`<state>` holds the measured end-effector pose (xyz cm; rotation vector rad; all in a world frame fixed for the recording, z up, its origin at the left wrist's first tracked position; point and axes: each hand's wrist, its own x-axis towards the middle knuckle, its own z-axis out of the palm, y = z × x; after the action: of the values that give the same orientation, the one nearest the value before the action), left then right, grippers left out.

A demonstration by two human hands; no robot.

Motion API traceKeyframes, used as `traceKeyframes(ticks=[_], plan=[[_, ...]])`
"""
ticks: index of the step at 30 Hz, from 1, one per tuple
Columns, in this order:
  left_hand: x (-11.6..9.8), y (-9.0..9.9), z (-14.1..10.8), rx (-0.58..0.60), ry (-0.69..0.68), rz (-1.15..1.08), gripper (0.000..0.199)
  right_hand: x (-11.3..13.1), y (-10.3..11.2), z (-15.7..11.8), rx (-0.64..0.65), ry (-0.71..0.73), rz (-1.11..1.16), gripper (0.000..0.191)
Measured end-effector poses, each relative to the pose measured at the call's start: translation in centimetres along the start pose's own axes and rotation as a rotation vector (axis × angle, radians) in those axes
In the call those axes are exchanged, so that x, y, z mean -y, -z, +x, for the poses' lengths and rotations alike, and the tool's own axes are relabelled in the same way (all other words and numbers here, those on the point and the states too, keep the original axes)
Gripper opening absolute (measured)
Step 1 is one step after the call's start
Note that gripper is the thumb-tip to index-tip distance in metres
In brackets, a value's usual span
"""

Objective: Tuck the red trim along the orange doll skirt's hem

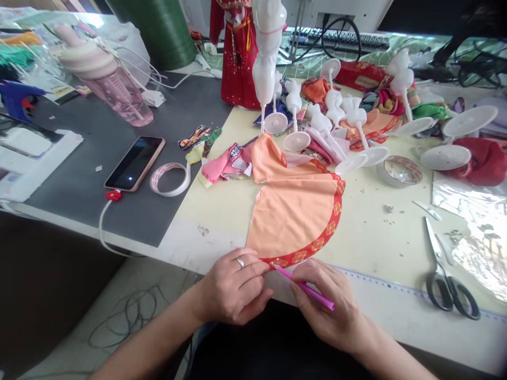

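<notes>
A peach cloth piece (295, 214) with a curved red border patterned in gold (330, 228) lies spread at the table's front edge. My left hand (237, 285), with a ring on one finger, has its fingers pressed together on the lower left corner of the border. Between the fingers of my right hand (332, 303) is a thin pink pen-like tool (312, 295). Its pale tip touches the red border just right of my left fingertips. The cloth's gathered upper part (267, 158) lies below a white doll form (264, 68).
Black-handled scissors (443, 274) lie at the right beside a ruler (390, 284). White tape (170, 179), a phone (134, 163) and a pink bottle (114, 87) stand or lie at the left. White doll forms (333, 103) and a doll in a red dress (240, 63) are behind.
</notes>
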<state>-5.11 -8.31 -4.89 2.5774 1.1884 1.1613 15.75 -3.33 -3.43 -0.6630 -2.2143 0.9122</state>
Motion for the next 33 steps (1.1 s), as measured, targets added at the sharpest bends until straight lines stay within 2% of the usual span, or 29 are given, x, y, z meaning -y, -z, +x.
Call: traceKeyframes(ticks=[11, 17, 23, 28, 33], plan=[[0.1, -0.2, 0.0, 0.047, 0.003, 0.008, 0.005, 0.1, 0.1, 0.0, -0.001, -0.010, 0.004, 0.021], [-0.1, 0.0, 0.0, 0.039, 0.002, 0.009, 0.005, 0.1, 0.4, 0.0, -0.087, -0.060, 0.014, 0.021], [0.0, 0.1, -0.2, 0.019, -0.002, 0.015, 0.006, 0.2, 0.8, -0.2, -0.120, -0.057, 0.025, 0.022], [-0.1, 0.3, 0.0, 0.012, 0.013, 0.012, 0.004, -0.6, 3.7, -0.8, -0.312, -0.092, -0.036, 0.025], [0.0, 0.3, 0.1, -0.002, 0.001, 0.028, 0.007, -3.2, 8.8, -1.9, -0.596, -0.148, -0.489, 0.015]])
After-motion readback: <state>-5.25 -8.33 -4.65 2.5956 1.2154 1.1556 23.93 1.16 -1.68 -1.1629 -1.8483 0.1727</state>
